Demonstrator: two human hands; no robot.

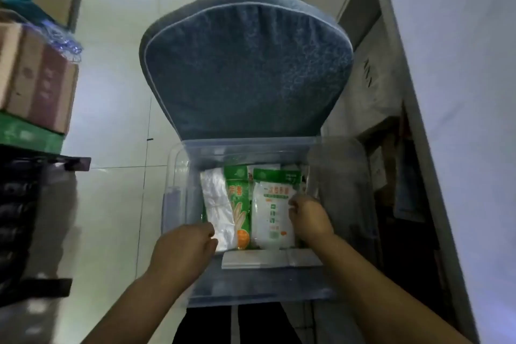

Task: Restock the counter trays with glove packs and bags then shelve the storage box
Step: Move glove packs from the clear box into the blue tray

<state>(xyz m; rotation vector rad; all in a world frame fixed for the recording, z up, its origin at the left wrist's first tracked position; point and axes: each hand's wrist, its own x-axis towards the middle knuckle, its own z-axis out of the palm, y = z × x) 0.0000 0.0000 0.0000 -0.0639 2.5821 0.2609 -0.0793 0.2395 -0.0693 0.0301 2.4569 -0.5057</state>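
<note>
Lining the nine o'clock edge: shelf rack [74,162] stacked with cardboard cartons [39,84].
Left hand [184,248]: fingers curled round the near corner of the plastic bag bundle, grasping it.
Plastic bag bundle [217,204]: upright at the box's nine o'clock side, touching the green glove pack [239,204].
White glove pack [272,212]: upright toward the box's three o'clock side, just beside the green one.
Right hand [308,218]: clenched on the white glove pack's right edge.
Storage box [251,285]: clear, open-topped, at six o'clock; blue chair cushion [245,64] just beyond it at twelve o'clock.
</note>
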